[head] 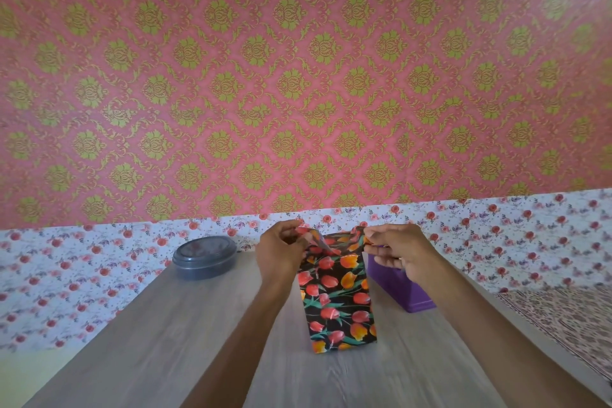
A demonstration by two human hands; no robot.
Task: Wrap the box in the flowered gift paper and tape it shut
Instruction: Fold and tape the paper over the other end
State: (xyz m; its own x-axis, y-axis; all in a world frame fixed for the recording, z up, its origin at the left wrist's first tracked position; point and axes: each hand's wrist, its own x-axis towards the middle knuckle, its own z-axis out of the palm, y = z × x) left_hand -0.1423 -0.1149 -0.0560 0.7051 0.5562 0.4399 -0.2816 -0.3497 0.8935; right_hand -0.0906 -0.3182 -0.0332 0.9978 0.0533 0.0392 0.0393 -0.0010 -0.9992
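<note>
left hand (281,253) and right hand (395,252) each pinched a top paper flap (318,239); uneven pulling might tear it or topple the upright box (337,308).

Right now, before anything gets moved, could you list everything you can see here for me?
gift paper: one sheet, black with red and orange flowers, round the upright box, mid-table.
round lidded tub: one, dark grey, far left of table.
purple container: one, purple, right of the gift paper.
table: one, pale wood grain, foreground.
pink wallpaper: one band, pink with gold pattern, upper wall.
flowered wallpaper: one band, white with red flowers, lower wall.
patterned cloth: one, brownish, right edge.
left hand: one, pinching the paper's top left flap.
right hand: one, pinching the top right flap.
</note>
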